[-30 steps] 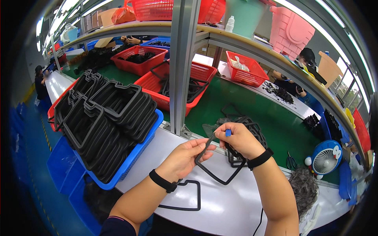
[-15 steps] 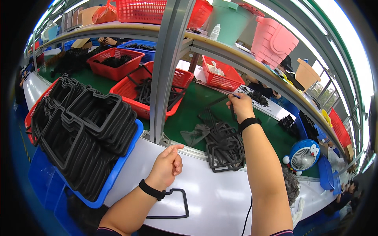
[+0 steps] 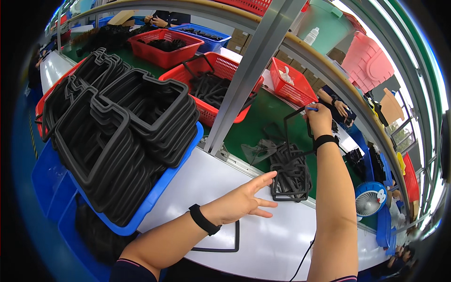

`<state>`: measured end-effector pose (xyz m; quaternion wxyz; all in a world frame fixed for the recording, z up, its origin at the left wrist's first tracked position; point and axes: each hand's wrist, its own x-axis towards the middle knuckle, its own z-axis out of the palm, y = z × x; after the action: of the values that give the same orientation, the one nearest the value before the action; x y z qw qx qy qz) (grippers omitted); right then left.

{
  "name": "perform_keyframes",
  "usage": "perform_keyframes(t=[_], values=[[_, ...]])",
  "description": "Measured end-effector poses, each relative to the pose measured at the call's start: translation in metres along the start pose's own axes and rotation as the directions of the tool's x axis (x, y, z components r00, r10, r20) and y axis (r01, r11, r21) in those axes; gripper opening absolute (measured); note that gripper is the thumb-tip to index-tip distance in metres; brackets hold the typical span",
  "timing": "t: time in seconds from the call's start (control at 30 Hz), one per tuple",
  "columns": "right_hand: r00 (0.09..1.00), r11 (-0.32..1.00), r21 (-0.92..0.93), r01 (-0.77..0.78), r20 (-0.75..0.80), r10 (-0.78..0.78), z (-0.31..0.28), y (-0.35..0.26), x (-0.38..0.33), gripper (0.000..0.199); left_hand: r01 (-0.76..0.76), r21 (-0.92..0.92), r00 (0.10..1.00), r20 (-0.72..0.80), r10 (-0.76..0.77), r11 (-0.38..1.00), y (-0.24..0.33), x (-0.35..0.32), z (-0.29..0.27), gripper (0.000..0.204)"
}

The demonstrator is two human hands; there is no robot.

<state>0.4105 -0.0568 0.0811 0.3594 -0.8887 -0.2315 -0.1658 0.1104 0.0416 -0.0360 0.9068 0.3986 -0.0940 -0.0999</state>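
Observation:
My right hand (image 3: pixel 319 121) is closed, holding up a black frame-shaped gasket (image 3: pixel 285 129) above the green surface. A slim blue pen-like tool (image 3: pixel 311 108) sticks out of the same fingers. Below it lies a loose pile of black gaskets (image 3: pixel 292 175), some reaching over the metal edge onto the white table. My left hand (image 3: pixel 239 201) is open with its fingers spread, holding nothing, just left of that pile. A single gasket (image 3: pixel 237 237) lies flat on the table, partly hidden by my left hand and wrist.
At left, tall stacks of black gaskets (image 3: pixel 98 141) fill a blue bin (image 3: pixel 141 221). A metal post (image 3: pixel 253 77) rises before a red basket (image 3: pixel 209 115) of black parts. A small blue fan (image 3: pixel 369 199) stands at right. Another person's hand (image 3: pixel 341 109) shows beyond the bench.
My left hand has moved right and its curled fingers have spread. My right hand still holds the gasket and blue tool, with the gasket now hanging more upright. The view has shifted.

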Motion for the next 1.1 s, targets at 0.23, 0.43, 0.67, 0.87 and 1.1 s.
perform_keyframes(t=[0.23,0.43,0.67,0.87,1.1], values=[[0.998,0.996,-0.086,0.011,0.058,-0.006,0.0,-0.006,0.007,0.017,0.132,0.015,0.991,-0.018,-0.132,0.991,0.004,-0.003,0.002,0.066],[0.998,0.993,-0.119,-0.004,0.067,0.012,0.002,-0.015,0.011,0.019,0.01,0.066,1.0,-0.012,-0.009,0.998,0.003,-0.004,-0.008,0.05],[0.994,0.997,-0.047,0.059,0.092,-0.055,0.01,-0.017,0.021,0.019,0.007,-0.013,0.996,-0.09,-0.008,1.0,0.0,0.003,-0.004,0.046],[0.974,0.977,-0.042,0.208,0.099,-0.203,0.015,-0.027,0.018,0.017,-0.066,0.378,0.998,0.011,0.067,0.923,-0.015,0.006,-0.003,0.042],[0.973,0.987,-0.001,0.163,0.164,-0.16,0.027,-0.044,0.007,0.013,-0.07,0.087,0.987,-0.14,0.082,0.994,-0.007,-0.003,-0.009,0.048]])
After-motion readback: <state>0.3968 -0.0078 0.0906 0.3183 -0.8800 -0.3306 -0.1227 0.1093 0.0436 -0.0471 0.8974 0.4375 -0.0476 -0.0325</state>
